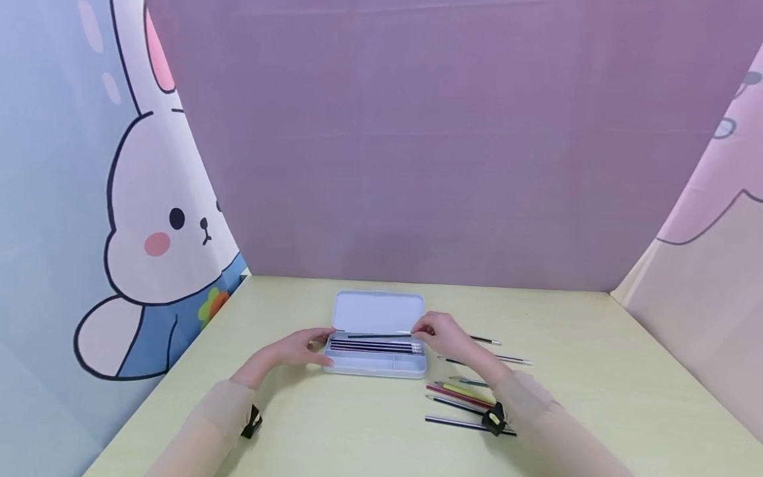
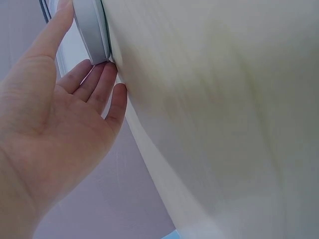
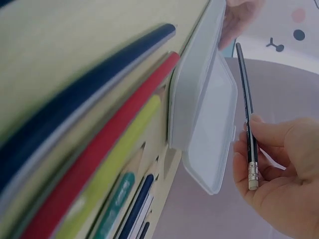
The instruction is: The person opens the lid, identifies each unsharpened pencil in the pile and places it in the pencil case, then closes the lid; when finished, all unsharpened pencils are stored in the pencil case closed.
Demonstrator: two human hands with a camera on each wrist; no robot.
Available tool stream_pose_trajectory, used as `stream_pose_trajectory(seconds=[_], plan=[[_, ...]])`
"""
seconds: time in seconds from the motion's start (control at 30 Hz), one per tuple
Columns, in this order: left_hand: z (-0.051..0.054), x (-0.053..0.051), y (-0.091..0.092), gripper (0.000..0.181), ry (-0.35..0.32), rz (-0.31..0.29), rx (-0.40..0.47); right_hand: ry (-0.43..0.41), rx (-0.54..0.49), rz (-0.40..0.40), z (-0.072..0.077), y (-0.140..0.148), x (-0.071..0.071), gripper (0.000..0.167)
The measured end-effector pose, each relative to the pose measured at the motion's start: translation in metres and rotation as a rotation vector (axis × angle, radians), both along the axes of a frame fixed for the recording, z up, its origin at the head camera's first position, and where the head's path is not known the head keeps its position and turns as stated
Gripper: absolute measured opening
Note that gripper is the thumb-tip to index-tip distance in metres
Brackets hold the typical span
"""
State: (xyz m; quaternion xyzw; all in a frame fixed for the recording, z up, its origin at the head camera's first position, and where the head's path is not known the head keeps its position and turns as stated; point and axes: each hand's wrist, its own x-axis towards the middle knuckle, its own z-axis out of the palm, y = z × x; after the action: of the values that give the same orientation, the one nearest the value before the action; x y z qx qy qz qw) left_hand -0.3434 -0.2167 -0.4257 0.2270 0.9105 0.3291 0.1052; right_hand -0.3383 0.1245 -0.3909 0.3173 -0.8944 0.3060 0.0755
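A pale pencil case (image 1: pixel 375 372) lies with its lid (image 1: pixel 379 311) raised at the back. Several dark striped pencils (image 1: pixel 372 346) lie side by side in its long compartment. My left hand (image 1: pixel 296 348) holds the case's left end, thumb at the front and fingers toward the back; its palm shows in the left wrist view. Above the case's back right, my right hand (image 1: pixel 444 333) pinches a dark striped pencil (image 3: pixel 246 99) near its eraser end. That pencil is apart from the case in the right wrist view, its eraser end toward the palm.
Right of the case, loose pencils lie on the pale table (image 1: pixel 334 424), among them a red pencil (image 3: pixel 107 149), a yellow pencil (image 3: pixel 117 159) and a teal pencil (image 3: pixel 114 204). The right forearm partly covers them. A purple cloth (image 1: pixel 417 146) stands behind the table.
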Motion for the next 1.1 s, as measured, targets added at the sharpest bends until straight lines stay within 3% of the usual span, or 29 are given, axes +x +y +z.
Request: stream_pose_trajectory(seconds=[0.63, 1.1], plan=[[-0.002, 0.005, 0.0, 0.081, -0.011, 0.003, 0.01, -0.051, 0.118, 0.076, -0.009, -0.028, -0.001, 0.006], [-0.004, -0.002, 0.0, 0.08, -0.007, 0.018, -0.004, -0.104, 0.14, 0.094, -0.009, -0.039, -0.004, 0.008]])
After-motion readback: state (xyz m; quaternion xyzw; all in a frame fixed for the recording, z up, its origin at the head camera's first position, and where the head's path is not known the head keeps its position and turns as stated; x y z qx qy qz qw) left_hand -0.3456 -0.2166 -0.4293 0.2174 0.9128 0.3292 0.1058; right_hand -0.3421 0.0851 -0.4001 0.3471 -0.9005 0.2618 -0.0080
